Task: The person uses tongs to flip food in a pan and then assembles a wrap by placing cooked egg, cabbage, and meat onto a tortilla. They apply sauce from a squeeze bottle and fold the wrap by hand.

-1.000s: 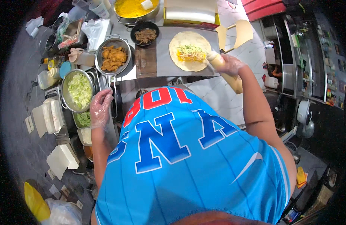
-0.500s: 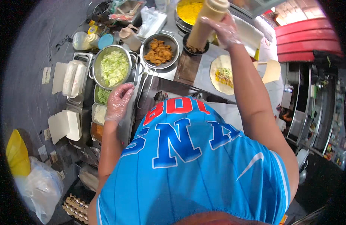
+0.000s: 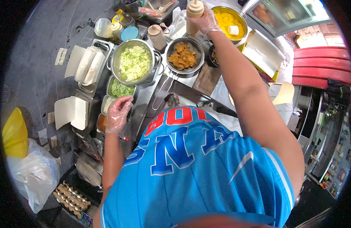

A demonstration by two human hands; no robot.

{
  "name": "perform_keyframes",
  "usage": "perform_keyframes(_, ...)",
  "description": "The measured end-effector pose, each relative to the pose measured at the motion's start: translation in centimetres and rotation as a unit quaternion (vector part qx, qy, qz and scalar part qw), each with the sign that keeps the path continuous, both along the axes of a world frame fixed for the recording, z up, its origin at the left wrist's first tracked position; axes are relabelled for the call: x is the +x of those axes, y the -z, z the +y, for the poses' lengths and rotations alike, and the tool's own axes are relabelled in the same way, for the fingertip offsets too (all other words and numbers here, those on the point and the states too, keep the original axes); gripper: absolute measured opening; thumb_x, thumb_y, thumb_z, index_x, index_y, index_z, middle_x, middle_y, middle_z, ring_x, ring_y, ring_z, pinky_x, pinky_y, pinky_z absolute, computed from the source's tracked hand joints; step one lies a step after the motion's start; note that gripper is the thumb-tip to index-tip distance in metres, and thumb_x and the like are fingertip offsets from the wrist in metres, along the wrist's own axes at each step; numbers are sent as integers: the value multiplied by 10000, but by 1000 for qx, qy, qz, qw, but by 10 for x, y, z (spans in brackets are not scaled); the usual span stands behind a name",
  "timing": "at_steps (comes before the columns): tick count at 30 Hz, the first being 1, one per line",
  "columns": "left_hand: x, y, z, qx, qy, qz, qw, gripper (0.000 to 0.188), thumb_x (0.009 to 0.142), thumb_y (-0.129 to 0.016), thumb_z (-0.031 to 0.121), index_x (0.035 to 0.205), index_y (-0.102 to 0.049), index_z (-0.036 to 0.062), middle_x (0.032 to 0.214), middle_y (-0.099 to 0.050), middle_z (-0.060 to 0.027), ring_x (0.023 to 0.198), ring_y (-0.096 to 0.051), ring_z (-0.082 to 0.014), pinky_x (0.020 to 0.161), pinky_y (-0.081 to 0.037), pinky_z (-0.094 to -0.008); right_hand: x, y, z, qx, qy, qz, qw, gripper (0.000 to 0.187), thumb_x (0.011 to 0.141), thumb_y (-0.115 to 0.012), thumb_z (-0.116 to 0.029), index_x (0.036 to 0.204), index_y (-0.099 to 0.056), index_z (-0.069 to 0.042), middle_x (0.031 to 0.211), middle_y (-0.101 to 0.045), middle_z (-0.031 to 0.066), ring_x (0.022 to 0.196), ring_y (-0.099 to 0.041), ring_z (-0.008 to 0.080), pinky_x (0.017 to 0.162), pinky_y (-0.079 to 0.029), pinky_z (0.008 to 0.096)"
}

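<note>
Counter (image 3: 145,92), right hand (image 3: 206,22) curled around bottle (image 3: 195,10)

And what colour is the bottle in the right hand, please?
The bottle in the right hand is pale beige, best seen in the head view.

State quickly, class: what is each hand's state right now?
Left hand: loosely curled, nothing visible in it; whether the fingertips meet cannot be told.
Right hand: closed around a squeeze bottle.

There are two open white cartons (image 3: 78,114), two rolls (image 3: 93,68) and one held bottle (image 3: 194,10).
</note>
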State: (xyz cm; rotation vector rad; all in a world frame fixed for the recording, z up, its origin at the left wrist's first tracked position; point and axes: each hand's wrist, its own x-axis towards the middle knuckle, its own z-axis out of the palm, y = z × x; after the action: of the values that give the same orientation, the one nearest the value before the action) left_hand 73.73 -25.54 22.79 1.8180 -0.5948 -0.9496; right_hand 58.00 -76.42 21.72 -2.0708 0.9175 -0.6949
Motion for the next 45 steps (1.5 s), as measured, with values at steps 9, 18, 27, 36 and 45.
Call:
perform_keyframes(9,60,2,-188,-37,117,-343,931,606,930,-856,321,1433,-637,63,1363,-697,-146,1228,-686,-282,1076,-530,-405,-6,57,-16,96,25,-45,994,781,763,-943,-376,1429,-657,-85,1360,-741,180,1268,-710,323,1101,-553,434)
perform_keyframes(18,119,34,-330,-26,366,-288,885,880,751,-916,211,1542,-538,129,1452,-657,-118,1341,-632,-265,1160,-497,-386,-143,29,60,33,55,149,987,704,922,-790,-446,1500,-613,-85,1452,-676,184,1341,-651,350,1168,-489,429)
perform_keyframes(27,121,54,-353,3,351,-289,891,856,754,-943,257,1522,-584,136,1326,-717,-117,1209,-685,-252,1103,-525,-391,-305,35,195,245,178,200,932,495,963,-789,-342,1360,-686,-64,1254,-753,115,1165,-723,237,1045,-559,387)
perform_keyframes(36,64,-68,-320,-169,258,-310,899,701,871,-917,66,1478,-568,32,1380,-688,-128,1205,-686,-202,1036,-587,-341,-278,-25,226,236,52,151,959,587,928,-782,-387,1361,-687,-2,1243,-760,218,1185,-727,360,1074,-551,441)
perform_keyframes(45,-165,-116,-264,-158,287,-146,934,748,794,-949,32,1450,-590,31,1354,-694,-127,1215,-686,-223,1063,-584,-388,-247,-47,193,17,-21,-77,997,952,809,-908,-515,1513,-521,-4,1467,-620,280,1334,-629,432,1140,-509,501)
